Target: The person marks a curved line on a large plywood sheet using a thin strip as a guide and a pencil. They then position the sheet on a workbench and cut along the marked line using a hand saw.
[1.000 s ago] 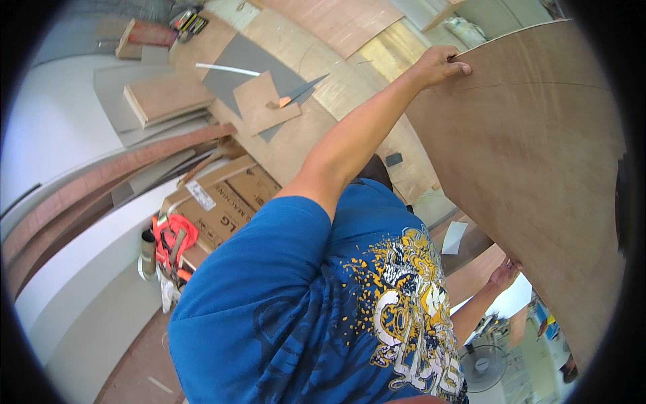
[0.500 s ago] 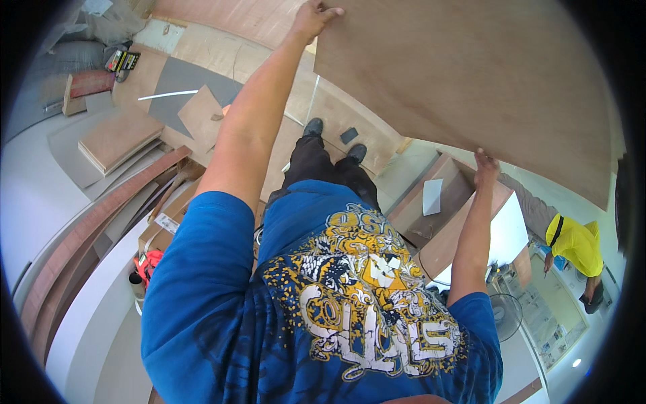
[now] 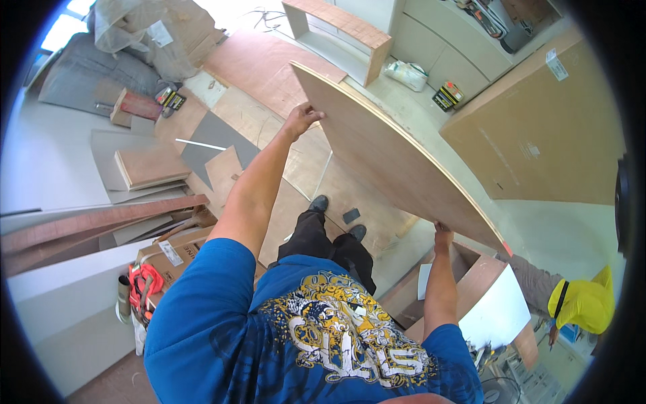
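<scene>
A large brown plywood panel [image 3: 390, 168] with a pale layered edge is held out in front of me, tilted and slanting from upper centre down to the right. My left hand [image 3: 303, 120] grips its left edge near the upper corner, thumb on the near face. My right hand [image 3: 442, 231] is closed on the lower edge toward the right end; part of its fingers is hidden by the panel. Beneath it, close to my right forearm, is an open wooden box [image 3: 476, 253] with a white sheet [image 3: 494, 303].
Plywood offcuts [image 3: 151, 168] and long curved strips [image 3: 108, 219] lie at left. Beyond the panel are a wooden frame [image 3: 333, 17], a white bag [image 3: 406, 75] and a large cardboard carton [image 3: 538, 128]. A person in yellow [image 3: 585, 303] bends at the right. Boards [image 3: 303, 172] cover the floor around my feet.
The panel has swung leftward and away from me, now seen more edge-on, its far edge and the carton behind it showing. Both hands still hold it, lower in the picture than half a second ago.
</scene>
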Tool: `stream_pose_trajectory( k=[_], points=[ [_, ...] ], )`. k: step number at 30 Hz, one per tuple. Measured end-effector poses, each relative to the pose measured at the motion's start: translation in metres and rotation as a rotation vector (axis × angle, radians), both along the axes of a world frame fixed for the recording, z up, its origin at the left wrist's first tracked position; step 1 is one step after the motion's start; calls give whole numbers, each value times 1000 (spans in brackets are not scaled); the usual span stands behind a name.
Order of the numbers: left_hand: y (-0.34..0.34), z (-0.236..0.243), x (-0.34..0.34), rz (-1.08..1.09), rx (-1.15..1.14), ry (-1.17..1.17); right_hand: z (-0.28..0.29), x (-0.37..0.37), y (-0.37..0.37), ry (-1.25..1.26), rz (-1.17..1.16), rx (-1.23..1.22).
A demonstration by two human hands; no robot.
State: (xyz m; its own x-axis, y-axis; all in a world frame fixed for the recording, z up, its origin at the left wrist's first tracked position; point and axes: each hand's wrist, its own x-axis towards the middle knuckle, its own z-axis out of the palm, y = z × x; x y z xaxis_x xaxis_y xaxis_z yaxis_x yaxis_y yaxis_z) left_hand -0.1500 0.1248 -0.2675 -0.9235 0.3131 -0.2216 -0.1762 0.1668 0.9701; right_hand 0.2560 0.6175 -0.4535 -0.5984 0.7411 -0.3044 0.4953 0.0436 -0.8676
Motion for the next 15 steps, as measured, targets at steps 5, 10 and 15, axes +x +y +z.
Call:
stream_pose_trajectory(
  k=[5,10,15],
  points=[
    [1,49,11,-32,19,12,33,19,19,85,152,-165],
    [-9,63,25,122,66,67,126,43,27,236,-79,18],
    [-24,60,40,224,-72,-37,317,30,4,551,-465,296]
  ],
)
